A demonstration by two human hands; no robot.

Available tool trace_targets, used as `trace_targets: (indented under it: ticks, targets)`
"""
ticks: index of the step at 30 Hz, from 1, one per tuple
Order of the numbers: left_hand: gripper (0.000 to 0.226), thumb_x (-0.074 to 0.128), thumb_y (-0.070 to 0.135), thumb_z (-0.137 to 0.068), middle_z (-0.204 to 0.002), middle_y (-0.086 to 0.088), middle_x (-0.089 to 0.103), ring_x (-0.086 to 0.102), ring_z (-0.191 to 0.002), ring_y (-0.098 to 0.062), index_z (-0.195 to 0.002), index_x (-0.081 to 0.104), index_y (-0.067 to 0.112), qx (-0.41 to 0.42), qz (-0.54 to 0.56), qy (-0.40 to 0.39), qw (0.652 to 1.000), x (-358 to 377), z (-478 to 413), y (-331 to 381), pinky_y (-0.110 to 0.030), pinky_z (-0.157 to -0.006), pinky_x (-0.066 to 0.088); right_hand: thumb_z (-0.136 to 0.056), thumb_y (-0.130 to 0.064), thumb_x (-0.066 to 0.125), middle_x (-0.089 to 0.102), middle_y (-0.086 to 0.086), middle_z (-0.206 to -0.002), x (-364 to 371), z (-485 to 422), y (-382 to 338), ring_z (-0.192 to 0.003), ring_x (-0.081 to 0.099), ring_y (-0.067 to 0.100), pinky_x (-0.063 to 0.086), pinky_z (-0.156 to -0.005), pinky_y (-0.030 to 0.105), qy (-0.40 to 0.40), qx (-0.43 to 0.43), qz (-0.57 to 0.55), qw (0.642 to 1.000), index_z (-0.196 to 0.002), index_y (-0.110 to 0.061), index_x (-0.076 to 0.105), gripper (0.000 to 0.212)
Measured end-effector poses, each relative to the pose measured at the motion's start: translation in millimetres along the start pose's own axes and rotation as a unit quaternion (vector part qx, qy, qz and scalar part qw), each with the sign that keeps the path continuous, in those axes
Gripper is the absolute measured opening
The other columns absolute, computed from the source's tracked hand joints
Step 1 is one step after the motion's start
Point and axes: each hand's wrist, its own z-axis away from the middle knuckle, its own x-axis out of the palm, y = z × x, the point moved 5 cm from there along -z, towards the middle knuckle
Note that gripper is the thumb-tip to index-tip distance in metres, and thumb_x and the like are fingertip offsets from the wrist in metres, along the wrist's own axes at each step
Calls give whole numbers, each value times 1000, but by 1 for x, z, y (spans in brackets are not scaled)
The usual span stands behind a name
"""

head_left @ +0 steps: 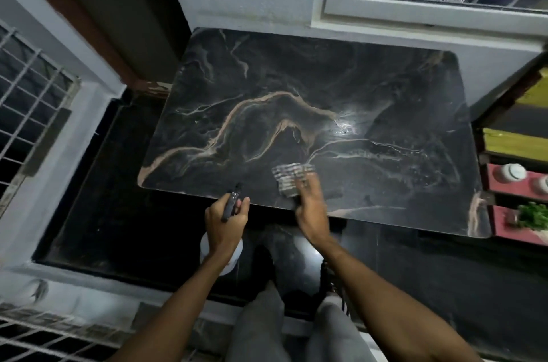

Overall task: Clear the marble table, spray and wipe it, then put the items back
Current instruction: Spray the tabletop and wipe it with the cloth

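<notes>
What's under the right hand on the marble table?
A checked cloth lies flat on the marble table, pressed by the right hand. The cloth's near part is hidden beneath the hand.

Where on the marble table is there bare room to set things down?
Nearly all of the dark veined marble table is bare, from the wall to the right shelf. Only the near edge is occupied: the right hand on the checked cloth.

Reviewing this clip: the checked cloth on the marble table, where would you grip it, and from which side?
Grip the cloth from above. It lies flat on the marble table near the front edge, so no raised part offers itself. The right hand already rests on its near portion; pressing down with flat fingers, or bunching the near edge, probably suits wiping. The left hand is taken up with the spray bottle.
</notes>
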Motion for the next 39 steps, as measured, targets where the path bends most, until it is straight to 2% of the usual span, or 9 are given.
trace_targets:
  ticks: [2,7,11,16,21,25,30,34,39]
  targets:
    - [37,80,16,-85,-51,6,52,54,-50,-13,-59,54,8,2,17,1,1000,5,4,5,-18,-53,39,-74,19,44,17,7,-165,-13,4,10,-154,15,29,27,-124,42,43,76,-12,996,-150,-12,39,83]
    - [35,79,19,-85,-53,5,56,57,-52,-15,-61,54,11,-5,55,-24,998,27,15,24,-26,-56,40,-76,14,53,16,3,-167,-1,38,-5,-156,10,24,24,-126,38,-97,-147,39,984,-151,-13,38,82]
    - [37,78,20,-85,-53,2,55,57,-54,-20,-60,52,11,1,73,-54,996,51,24,46,-30,-59,45,-72,20,43,22,8,-164,-64,44,69,-155,16,24,23,-126,36,78,109,-26,991,-146,-8,46,79]
    - [39,82,22,-82,-53,6,57,60,-56,-18,-56,52,17,-5,54,-120,991,97,43,68,-28,-61,46,-72,19,39,19,1,-166,-71,58,78,-156,9,17,19,-125,31,-27,-64,19,997,-150,-15,41,85]
    - [58,79,23,-85,-47,11,44,53,-59,-25,-47,37,27,-7,15,-124,992,130,48,97,-26,-65,36,-79,18,45,20,11,-164,-124,19,131,-154,16,29,24,-125,45,134,186,-44,972,-148,-6,41,74]
    - [42,80,22,-85,-59,1,58,61,-73,-33,-57,49,25,7,2,-120,993,139,29,122,-34,-70,48,-80,13,42,14,6,-167,-88,-12,85,-156,11,26,24,-125,40,-58,-122,4,991,-154,-17,34,80]
    - [34,79,15,-86,-60,-10,64,64,-67,-33,-60,63,1,31,-16,-48,998,134,-2,143,-42,-72,52,-76,18,45,6,11,-168,-123,-71,118,-156,-4,27,15,-127,43,59,55,-18,997,-154,-8,31,83]
    - [35,81,15,-84,-55,-3,60,60,-58,-24,-58,62,1,40,-30,-23,998,136,-25,161,-27,-62,41,-79,14,45,13,8,-167,-111,-93,94,-157,1,25,13,-128,38,-43,-165,27,985,-153,-11,33,79]
    - [35,75,18,-90,-58,-11,63,63,-63,-30,-62,63,-1,15,-4,-30,999,151,-44,173,-41,-71,53,-83,16,43,7,11,-167,-160,-128,149,-156,1,27,16,-128,44,87,81,-37,992,-154,-8,31,75]
